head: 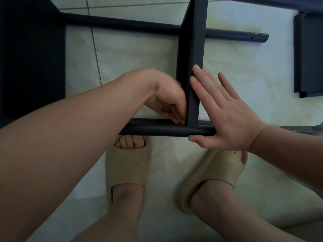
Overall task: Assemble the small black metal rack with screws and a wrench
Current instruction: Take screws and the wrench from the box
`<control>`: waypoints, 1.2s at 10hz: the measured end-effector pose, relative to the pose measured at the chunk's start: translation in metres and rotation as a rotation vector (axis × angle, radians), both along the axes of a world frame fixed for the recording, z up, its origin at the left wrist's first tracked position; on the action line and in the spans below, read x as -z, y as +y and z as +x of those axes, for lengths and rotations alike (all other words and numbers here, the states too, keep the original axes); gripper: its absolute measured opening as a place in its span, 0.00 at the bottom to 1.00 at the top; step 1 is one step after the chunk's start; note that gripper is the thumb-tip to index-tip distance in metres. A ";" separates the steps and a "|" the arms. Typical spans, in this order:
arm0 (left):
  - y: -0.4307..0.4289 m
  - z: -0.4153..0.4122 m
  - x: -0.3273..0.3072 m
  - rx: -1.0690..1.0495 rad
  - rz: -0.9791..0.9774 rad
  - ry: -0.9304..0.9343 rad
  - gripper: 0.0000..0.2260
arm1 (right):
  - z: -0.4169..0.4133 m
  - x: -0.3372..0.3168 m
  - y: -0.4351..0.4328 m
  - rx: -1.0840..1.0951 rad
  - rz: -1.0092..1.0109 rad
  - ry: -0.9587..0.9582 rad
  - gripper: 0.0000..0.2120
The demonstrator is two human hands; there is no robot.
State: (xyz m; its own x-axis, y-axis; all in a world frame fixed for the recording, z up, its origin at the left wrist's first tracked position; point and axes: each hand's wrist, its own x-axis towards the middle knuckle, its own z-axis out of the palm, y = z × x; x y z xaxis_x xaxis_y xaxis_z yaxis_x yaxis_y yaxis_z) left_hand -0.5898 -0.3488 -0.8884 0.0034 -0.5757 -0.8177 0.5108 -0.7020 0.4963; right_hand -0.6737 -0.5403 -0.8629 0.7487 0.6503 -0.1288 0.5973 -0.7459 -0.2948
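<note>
The black rack lies on the tiled floor. A shelf panel (pixel 192 63) stands on edge between a far tube (pixel 122 25) and a near tube (pixel 157 131). My left hand (pixel 166 100) curls down at the inside corner where the panel meets the near tube. Its fingertips are bunched there, and whatever they hold is hidden. Flat against the panel's right face lies my right hand (pixel 225 119), fingers straight, thumb along the near tube's front side. No screw or wrench shows.
A second black panel (pixel 307 55) lies on the floor at the right. A large dark panel (pixel 31 58) fills the left side. My feet in tan slippers (pixel 127 165) (pixel 215 179) stand just in front of the near tube. A grey object (pixel 300 128) pokes in at the right edge.
</note>
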 end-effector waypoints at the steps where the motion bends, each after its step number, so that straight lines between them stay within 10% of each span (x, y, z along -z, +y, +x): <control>1: 0.001 -0.001 0.001 -0.029 -0.022 0.014 0.06 | 0.000 0.000 0.000 -0.003 -0.007 0.000 0.52; 12: 0.006 0.000 0.003 0.060 -0.009 0.016 0.05 | 0.000 0.000 0.000 -0.002 -0.005 -0.001 0.52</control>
State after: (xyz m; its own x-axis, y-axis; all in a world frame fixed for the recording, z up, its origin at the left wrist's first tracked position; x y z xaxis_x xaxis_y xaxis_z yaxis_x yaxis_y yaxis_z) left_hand -0.5900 -0.3429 -0.8919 -0.0441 -0.5817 -0.8122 0.4756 -0.7272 0.4949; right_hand -0.6733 -0.5407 -0.8627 0.7473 0.6514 -0.1311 0.5994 -0.7460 -0.2902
